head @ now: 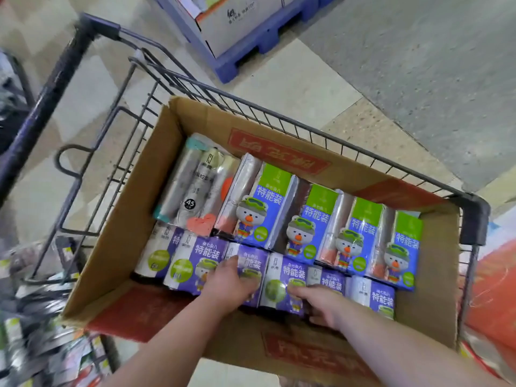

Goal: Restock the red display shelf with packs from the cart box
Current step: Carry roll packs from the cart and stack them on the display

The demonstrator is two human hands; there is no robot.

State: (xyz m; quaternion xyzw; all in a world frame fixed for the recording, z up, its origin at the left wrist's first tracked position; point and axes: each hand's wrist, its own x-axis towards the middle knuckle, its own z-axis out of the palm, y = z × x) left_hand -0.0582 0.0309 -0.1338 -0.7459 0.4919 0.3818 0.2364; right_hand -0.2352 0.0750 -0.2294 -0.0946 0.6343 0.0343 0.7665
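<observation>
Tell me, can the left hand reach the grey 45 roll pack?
Probably yes. The grey roll pack lies uncovered in the brown cardboard box, just beyond the left hand, though that grips a purple pack.

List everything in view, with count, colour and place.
shopping cart: one, grey wire, on the floor
cardboard box: one, brown with red print, in the cart
purple packs: six showing, purple and white, box's near row
blue-and-green packs: four, blue with green tops, box's far row
grey roll pack: one, grey with teal ends, box's far-left corner
pallet: one, blue, floor beyond the cart
carton: one, brown, on the pallet
left hand: one, fingers curled over a purple pack
right hand: one, fingers curled round the neighbouring purple pack
</observation>
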